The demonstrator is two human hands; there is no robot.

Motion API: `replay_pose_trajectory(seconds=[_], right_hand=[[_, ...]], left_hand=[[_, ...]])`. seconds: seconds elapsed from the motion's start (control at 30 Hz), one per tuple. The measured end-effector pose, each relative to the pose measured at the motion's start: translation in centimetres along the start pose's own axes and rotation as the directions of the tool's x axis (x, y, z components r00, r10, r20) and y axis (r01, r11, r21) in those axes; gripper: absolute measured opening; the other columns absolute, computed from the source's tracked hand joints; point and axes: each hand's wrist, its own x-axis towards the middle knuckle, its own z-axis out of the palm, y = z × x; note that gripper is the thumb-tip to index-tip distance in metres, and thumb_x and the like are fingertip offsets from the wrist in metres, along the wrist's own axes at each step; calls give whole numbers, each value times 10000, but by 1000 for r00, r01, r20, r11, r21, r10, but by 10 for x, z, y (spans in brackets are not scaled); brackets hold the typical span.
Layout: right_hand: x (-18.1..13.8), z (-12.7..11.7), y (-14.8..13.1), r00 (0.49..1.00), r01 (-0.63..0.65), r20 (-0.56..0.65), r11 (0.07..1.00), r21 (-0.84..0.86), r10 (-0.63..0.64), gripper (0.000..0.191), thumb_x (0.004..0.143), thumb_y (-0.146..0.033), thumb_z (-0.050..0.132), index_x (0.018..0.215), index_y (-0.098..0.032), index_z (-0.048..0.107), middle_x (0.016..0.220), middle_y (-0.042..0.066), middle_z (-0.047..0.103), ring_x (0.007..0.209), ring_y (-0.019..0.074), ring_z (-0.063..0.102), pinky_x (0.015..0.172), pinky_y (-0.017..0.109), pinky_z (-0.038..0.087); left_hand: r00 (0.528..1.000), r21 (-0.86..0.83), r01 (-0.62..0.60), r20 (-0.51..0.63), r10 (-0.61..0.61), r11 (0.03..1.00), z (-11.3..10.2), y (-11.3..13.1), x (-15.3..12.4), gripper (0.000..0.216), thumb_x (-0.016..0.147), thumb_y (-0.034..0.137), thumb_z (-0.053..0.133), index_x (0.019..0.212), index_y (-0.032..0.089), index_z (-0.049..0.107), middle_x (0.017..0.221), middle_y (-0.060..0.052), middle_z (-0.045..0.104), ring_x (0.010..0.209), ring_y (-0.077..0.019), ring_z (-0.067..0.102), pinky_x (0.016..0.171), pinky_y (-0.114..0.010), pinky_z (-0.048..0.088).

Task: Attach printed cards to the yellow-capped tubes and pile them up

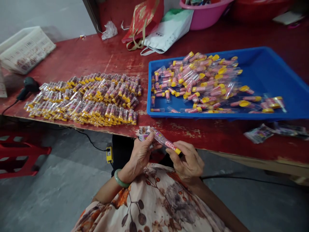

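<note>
Between my hands, over the table's front edge, a clear plastic tube (166, 140) slants down to the right. It has pink-and-white candies inside and a yellow cap at its lower end. My right hand (189, 159) pinches the tube by the capped end. Closed around a small bunch of printed plastic sleeves (144, 130), my left hand (142, 151) has its fingertips at the tube's other end. Printed film shows around the upper part of the tube; whether it is fully over the tube I cannot tell.
A blue tray (154, 115) on the red table (116, 64) holds many loose tubes. Stacked tubes in printed sleeves (96, 100) lie left of it. A black heat gun (30, 86), bags (166, 32), a pink basin (205, 16) and loose sleeves (259, 133) surround them. A red stool (21, 151) stands left.
</note>
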Motion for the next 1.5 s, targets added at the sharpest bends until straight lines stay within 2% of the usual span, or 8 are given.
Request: replay_pose_trajectory(seconds=[0.1,0.23,0.3,0.57,0.83,1.03,1.23,1.5], right_hand=[[1,5,0,999,40,2,998,45,-40,361,800,-163,728,1138,-153,601,936,98,663,827,201,667,700,304,593],[5,1,-3,962,15,260,965,263,-86,376,896,-125,561,1271,-137,535,1123,154,610,1032,236,626,835,366,573],[7,-2,-3,948,-32,310,952,303,-67,378,899,-81,514,1270,-152,536,1135,141,605,1045,219,617,855,359,562],[16,0,2,988,-32,152,979,203,1,259,863,-109,598,1112,-181,600,1034,99,643,911,190,646,755,313,570],[20,1,-6,995,41,89,993,107,-50,265,836,-70,616,1077,-179,624,976,91,668,862,187,666,723,291,565],[19,-3,-3,983,4,179,991,131,-28,296,844,-88,619,1118,-200,628,994,78,680,868,184,676,730,301,572],[18,-3,-10,988,139,73,990,-28,-137,324,802,-25,630,1094,-165,640,946,94,701,812,177,691,689,270,564],[16,-3,-12,984,174,46,982,-73,-171,306,795,-44,638,1076,-164,653,930,83,708,783,178,695,704,273,580]], left_hand=[[1000,0,-29,-8,29,1000,-2,-1,2,441,584,412,860,805,118,617,689,-2,635,581,-114,607,612,-251,558],[998,-24,-64,12,64,998,-5,4,4,446,564,275,883,904,128,636,811,-20,674,657,-119,626,658,-245,541],[997,-39,-57,40,59,998,-5,8,3,430,565,243,880,907,138,642,825,-19,681,668,-121,631,662,-240,531],[984,24,95,149,-97,995,0,6,-10,368,552,232,888,821,113,667,737,-30,671,617,-125,616,634,-245,515],[990,26,69,122,-72,997,3,2,-16,362,528,246,899,780,113,677,705,-19,652,594,-109,580,605,-236,488],[989,0,41,140,-41,999,2,3,-15,354,523,226,900,793,130,693,749,-22,678,636,-118,602,650,-242,498],[979,7,66,192,-66,998,-2,-1,-15,307,571,215,882,795,118,695,729,-26,681,621,-114,610,648,-238,508],[977,4,91,196,-90,996,0,-3,-20,407,507,255,911,837,116,717,774,-51,695,672,-154,638,683,-278,525]])
